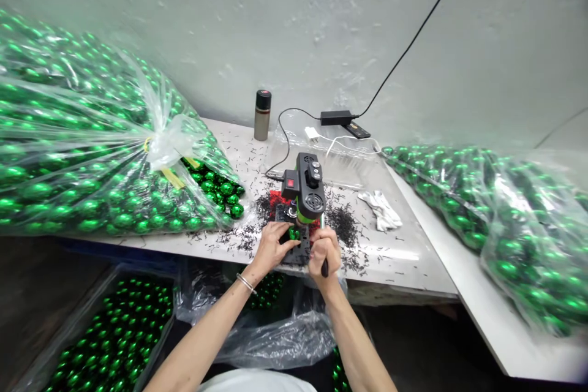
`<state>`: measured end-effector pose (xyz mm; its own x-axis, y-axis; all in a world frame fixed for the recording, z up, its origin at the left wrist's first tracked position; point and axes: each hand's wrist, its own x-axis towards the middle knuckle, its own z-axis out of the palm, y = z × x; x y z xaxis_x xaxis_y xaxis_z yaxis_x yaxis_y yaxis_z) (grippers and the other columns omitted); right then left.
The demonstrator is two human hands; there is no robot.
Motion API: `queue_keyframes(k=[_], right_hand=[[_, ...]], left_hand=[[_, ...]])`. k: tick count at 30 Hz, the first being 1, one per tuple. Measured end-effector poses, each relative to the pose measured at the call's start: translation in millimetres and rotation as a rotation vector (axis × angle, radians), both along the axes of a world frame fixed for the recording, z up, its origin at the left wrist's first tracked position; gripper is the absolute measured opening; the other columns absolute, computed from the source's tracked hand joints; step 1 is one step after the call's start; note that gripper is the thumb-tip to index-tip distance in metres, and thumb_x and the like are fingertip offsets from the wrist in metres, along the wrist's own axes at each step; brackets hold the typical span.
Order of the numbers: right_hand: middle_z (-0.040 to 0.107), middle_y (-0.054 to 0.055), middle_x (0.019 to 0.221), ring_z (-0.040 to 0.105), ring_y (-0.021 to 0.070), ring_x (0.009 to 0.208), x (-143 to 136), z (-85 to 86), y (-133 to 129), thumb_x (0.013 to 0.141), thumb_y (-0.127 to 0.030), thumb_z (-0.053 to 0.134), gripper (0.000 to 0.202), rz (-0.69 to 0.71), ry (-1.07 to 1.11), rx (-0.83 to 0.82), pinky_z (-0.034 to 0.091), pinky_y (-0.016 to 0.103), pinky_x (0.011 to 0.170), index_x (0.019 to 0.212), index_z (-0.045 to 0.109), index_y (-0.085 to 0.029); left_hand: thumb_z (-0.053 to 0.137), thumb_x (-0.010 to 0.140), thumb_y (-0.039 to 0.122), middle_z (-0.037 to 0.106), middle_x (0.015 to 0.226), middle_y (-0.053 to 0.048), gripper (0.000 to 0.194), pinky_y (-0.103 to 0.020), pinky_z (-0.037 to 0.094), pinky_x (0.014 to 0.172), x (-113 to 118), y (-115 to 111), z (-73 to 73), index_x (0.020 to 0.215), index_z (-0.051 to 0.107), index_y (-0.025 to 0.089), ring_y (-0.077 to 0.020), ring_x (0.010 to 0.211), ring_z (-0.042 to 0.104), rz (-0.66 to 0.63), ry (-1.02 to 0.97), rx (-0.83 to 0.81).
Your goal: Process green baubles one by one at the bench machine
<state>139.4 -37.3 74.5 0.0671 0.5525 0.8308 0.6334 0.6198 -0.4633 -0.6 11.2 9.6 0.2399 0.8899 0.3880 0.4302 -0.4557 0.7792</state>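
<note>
A small black-and-green bench drill press (311,187) stands on the table in front of me. Under its head is a shiny green ball (294,233), pinched between the thumb and fingers of my left hand (274,245). My right hand (325,251) is closed in a fist around the press's lever handle (325,268), whose black end shows below my fingers. The tip of the tool above the ball is hidden by the head. Dark shavings (342,225) lie around the base, with something red (278,198) behind it.
A huge clear bag of green balls (92,135) fills the left side. Another bag (496,214) lies at right. A crate of balls (114,324) sits below left. White gloves (380,211), a bottle (263,115) and a power adapter (337,117) with cords are on the table.
</note>
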Motion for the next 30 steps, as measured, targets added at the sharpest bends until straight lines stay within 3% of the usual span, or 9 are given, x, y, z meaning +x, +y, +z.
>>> queue_keyframes(k=[3,6,9,11,16,19,22,25,30], right_hand=[[0.050,-0.001,0.069,0.051,0.0134,0.063,-4.1,33.1,-2.9,0.100,-0.019,0.038,0.033,-0.015,0.118,0.040,0.040,0.029,0.057,0.067,0.043,-0.023],[0.050,-0.001,0.068,0.052,0.0127,0.064,-6.4,55.5,-4.9,0.100,-0.017,0.041,0.034,-0.018,0.162,-0.058,0.040,0.028,0.059,0.066,0.044,-0.022],[0.049,-0.002,0.068,0.051,0.0123,0.065,-6.5,55.3,-5.4,0.099,-0.015,0.042,0.035,0.007,0.165,-0.031,0.040,0.028,0.060,0.065,0.043,-0.022],[0.051,-0.001,0.069,0.051,0.0123,0.065,-6.6,47.4,-4.9,0.099,-0.013,0.042,0.033,0.012,0.165,-0.011,0.039,0.028,0.059,0.067,0.045,-0.021],[0.051,-0.001,0.068,0.052,0.0127,0.063,-7.2,36.7,-4.4,0.098,-0.012,0.044,0.032,-0.001,0.148,0.020,0.039,0.028,0.056,0.067,0.046,-0.022],[0.052,-0.001,0.069,0.052,0.0133,0.064,-7.1,38.8,-5.7,0.098,-0.012,0.043,0.033,0.002,0.112,0.019,0.039,0.029,0.057,0.067,0.044,-0.022],[0.051,0.000,0.070,0.052,0.0134,0.066,-7.5,40.1,-6.8,0.098,-0.010,0.042,0.032,0.004,0.101,0.017,0.040,0.029,0.058,0.067,0.044,-0.022],[0.050,-0.001,0.069,0.052,0.0133,0.065,-8.4,39.5,-6.6,0.097,-0.011,0.042,0.033,0.009,0.113,0.028,0.041,0.028,0.058,0.067,0.044,-0.022],[0.051,-0.001,0.069,0.051,0.0133,0.063,-9.3,38.4,-5.6,0.097,-0.012,0.042,0.032,0.001,0.140,0.019,0.040,0.029,0.056,0.067,0.044,-0.022]], left_hand=[[0.078,0.085,0.036,0.075,0.110,-0.011,0.034,-0.049,0.052,0.096,-2.5,-6.8,-0.4,0.115,0.073,0.021,-0.0291,0.105,0.065,0.019,0.008,0.025],[0.070,0.092,0.039,0.073,0.115,-0.012,0.038,-0.050,0.051,0.098,-16.2,-29.5,-2.8,0.124,0.068,0.021,-0.0294,0.109,0.064,0.034,0.051,0.108],[0.068,0.091,0.050,0.064,0.133,-0.017,0.057,-0.052,0.048,0.103,-37.7,-52.5,-3.8,0.139,0.057,0.020,-0.0329,0.123,0.058,0.049,0.143,0.209],[0.066,0.091,0.053,0.058,0.140,-0.019,0.065,-0.053,0.046,0.105,-52.5,-53.7,-0.7,0.144,0.050,0.019,-0.0351,0.129,0.053,0.123,0.202,0.251],[0.050,0.101,0.032,0.064,0.126,-0.017,0.031,-0.050,0.045,0.102,-83.9,1.3,17.2,0.126,0.062,0.019,-0.0339,0.119,0.057,0.414,0.303,0.168],[0.055,0.097,0.031,0.067,0.091,-0.011,0.023,-0.048,0.045,0.099,-94.3,36.9,25.9,0.109,0.068,0.017,-0.0310,0.098,0.062,0.384,0.329,0.075],[0.061,0.093,0.036,0.066,0.082,-0.009,0.024,-0.047,0.047,0.095,-97.2,49.6,32.4,0.105,0.071,0.017,-0.0283,0.088,0.063,0.340,0.325,0.056],[0.065,0.091,0.044,0.071,0.095,-0.007,0.035,-0.041,0.053,0.086,-92.2,42.2,36.9,0.114,0.071,0.020,-0.0228,0.081,0.064,0.254,0.123,-0.104],[0.070,0.086,0.048,0.074,0.102,-0.009,0.044,-0.034,0.058,0.081,-61.9,16.4,29.5,0.116,0.072,0.016,-0.0191,0.086,0.069,0.062,-0.526,-0.572]])
